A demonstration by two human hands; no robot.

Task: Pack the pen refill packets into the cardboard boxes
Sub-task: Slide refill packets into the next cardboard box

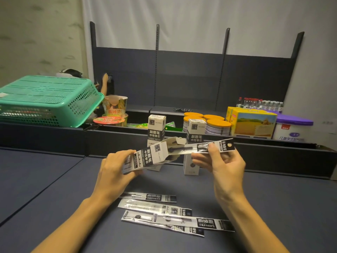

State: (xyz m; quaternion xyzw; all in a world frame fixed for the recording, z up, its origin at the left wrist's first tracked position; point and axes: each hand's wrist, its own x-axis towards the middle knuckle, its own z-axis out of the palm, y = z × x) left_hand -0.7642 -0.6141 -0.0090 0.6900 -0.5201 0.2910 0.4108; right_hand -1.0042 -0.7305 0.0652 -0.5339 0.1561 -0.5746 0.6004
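Note:
My left hand grips a white-and-black cardboard box, held on its side with the open flap end pointing right. My right hand pinches a long pen refill packet whose left end is inside the box mouth. Several more refill packets lie flat on the dark table below my hands. Two further boxes stand upright behind, one on the left and one on the right; their lower parts are partly hidden by the held box and my right hand.
A raised dark ledge crosses behind the table. On it sit a green plastic basket, noodle cups, orange-lidded tins, a yellow carton and a purple-lidded tub. Another person's hand shows by the back panel.

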